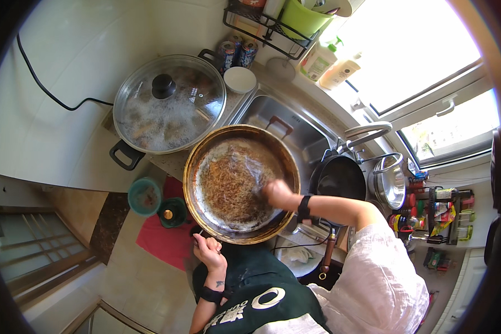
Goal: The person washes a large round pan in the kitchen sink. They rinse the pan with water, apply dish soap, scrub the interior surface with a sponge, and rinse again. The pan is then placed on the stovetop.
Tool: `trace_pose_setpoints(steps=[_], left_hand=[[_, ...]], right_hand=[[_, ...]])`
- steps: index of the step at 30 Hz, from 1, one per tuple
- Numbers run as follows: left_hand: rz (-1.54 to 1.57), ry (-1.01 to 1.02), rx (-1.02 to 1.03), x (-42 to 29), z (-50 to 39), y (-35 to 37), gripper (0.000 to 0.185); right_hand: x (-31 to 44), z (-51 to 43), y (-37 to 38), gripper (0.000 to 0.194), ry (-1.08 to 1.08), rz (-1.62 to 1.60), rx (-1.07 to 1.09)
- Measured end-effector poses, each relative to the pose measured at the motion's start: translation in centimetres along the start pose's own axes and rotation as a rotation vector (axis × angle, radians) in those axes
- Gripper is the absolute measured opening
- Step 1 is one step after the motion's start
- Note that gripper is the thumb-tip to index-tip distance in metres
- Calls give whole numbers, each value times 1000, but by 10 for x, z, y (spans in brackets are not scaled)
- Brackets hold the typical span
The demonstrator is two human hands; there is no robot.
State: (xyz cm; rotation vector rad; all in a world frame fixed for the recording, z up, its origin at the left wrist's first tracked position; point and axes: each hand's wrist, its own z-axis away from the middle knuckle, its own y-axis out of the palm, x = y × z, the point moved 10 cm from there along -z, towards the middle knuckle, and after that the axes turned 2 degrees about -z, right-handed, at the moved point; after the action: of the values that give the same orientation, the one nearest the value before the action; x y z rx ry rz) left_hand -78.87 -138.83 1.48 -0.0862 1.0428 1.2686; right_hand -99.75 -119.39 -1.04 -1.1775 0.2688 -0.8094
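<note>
A large round pan, its inside stained brown and coated with pale suds, is tilted over the near edge of the steel sink. At the pan's lower left rim, my left hand is closed around its handle, mostly hidden by the fingers. My right hand is inside the pan against the right part of its base, blurred by motion. Something greyish shows by those fingers, too smeared to identify. A reddish-brown loop handle juts out past the pan's far rim.
Left of the sink stands a wide electric pan with a glass lid, beside a white bowl and drink cans. A black frying pan sits below the faucet. Teal basin is low on the left.
</note>
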Motion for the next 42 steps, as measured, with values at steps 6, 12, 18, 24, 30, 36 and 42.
trace_pose_setpoints(steps=[6,12,18,24,30,36,42], left_hand=[[-22,-8,-29,-2,7,0,46],[-53,-13,-10,2,5,0,47],[-29,12,10,-4,2,17,42],[4,13,-27,-8,2,13,41],[7,26,4,-17,-5,26,47],[-21,9,8,-8,4,17,46],[-25,-14,-6,-4,4,15,43]], right_hand=[[135,-45,-38,7,-436,-282,-233],[107,-140,-76,15,-464,103,-405],[49,-165,-87,15,-341,275,-404],[-32,-123,-58,14,75,419,-1],[-52,-43,-19,12,154,273,90],[16,-32,-20,13,43,29,79],[118,-107,-66,14,-543,85,-379]])
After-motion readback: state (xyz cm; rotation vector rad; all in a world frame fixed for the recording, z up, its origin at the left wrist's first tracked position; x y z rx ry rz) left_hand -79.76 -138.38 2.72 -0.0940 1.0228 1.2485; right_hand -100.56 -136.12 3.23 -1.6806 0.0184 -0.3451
